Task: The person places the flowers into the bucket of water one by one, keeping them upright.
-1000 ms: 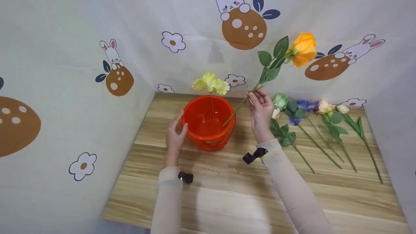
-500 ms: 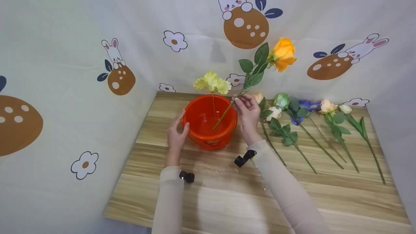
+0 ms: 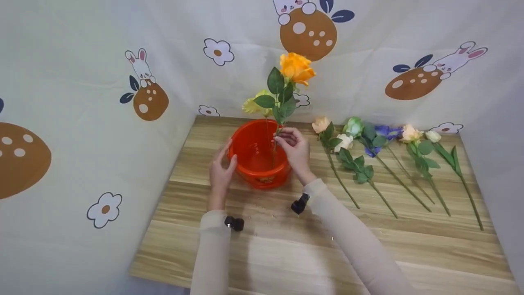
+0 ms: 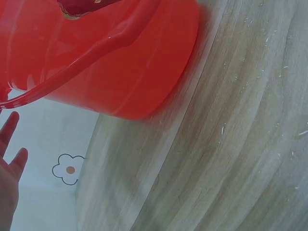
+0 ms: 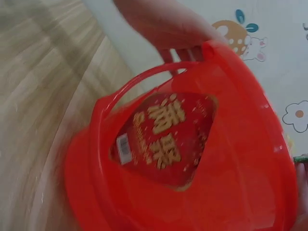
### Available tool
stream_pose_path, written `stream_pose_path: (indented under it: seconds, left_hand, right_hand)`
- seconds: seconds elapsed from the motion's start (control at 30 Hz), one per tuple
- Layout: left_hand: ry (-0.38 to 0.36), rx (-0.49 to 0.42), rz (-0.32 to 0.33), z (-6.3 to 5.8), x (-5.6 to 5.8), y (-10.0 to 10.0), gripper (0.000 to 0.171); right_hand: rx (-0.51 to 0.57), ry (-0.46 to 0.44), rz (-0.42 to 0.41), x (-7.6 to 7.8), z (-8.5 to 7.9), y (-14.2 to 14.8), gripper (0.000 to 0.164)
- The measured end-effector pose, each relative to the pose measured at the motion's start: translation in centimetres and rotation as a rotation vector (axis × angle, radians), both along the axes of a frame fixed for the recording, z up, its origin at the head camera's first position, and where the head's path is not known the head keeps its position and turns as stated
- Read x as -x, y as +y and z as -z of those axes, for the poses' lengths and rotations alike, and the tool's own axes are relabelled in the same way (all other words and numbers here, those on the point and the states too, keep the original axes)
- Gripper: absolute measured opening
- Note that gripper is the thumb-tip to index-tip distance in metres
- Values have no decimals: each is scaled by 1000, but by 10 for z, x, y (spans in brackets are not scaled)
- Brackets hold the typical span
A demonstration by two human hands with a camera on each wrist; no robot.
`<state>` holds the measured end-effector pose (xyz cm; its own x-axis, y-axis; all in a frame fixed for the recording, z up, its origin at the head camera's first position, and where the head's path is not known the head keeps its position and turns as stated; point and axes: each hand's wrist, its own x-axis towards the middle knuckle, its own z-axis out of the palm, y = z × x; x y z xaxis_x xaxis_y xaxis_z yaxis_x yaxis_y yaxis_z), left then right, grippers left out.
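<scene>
An artificial orange rose point(image 3: 297, 69) with green leaves stands nearly upright over the red bucket point(image 3: 264, 180). My right hand point(image 3: 297, 152) pinches its stem at the bucket's right rim, and the stem's lower end is inside. Against the bucket's left side rests my left hand point(image 3: 221, 173), fingers and thumb spread apart. Its straight fingertips point(image 4: 9, 126) show beside the handle point(image 4: 82, 65) in the left wrist view. A yellow flower point(image 3: 250, 105) on a thin stem stands in the bucket, partly hidden by the rose leaves. The right wrist view shows the bucket's label point(image 5: 163, 139).
On the right of the wooden table point(image 3: 176, 229) lie several artificial flowers: a peach rose point(image 3: 321, 124), a green one point(image 3: 353, 126), a purple one point(image 3: 387, 132) and a white tulip point(image 3: 433, 136). A patterned cloth point(image 3: 163, 24) encloses the back and sides. Small bits are scattered before the bucket.
My right hand has moved left with the orange rose, and the rose has swung from leaning right to nearly upright over the bucket. My left hand has stayed at the bucket's side.
</scene>
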<state>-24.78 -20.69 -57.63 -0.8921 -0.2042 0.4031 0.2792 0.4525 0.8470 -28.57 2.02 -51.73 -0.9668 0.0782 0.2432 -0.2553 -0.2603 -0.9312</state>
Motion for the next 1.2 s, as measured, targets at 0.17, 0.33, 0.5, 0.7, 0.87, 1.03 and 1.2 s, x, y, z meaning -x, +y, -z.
stream_pose_path:
  seconds: [0.17, 0.33, 0.5, 0.7, 0.87, 1.03, 1.2]
  left_hand:
    - [17, -1, 6, 0, 0, -1, 47]
    - [67, -12, 6, 1, 0, -2, 45]
    - [95, -32, 14, 1, 2, -2, 45]
    - [15, -26, -11, -1, 0, 0, 45]
    - [-22, -26, -20, -1, -3, 0, 46]
    - [-17, -39, -7, 0, -3, 1, 45]
    - [11, -50, 5, -1, 0, 1, 45]
  right_hand:
    - [-133, -19, -14, 3, -2, -1, 19]
    - [-291, -26, -18, 3, -5, -2, 19]
    - [-399, -25, -1, 4, -7, -4, 16]
    - [-519, -35, 19, 3, -10, -5, 14]
    - [-610, -42, 11, 3, -10, -8, 13]
    - [-683, -59, 2, 3, -10, -9, 13]
    - [-711, -73, -2, 3, -12, -8, 13]
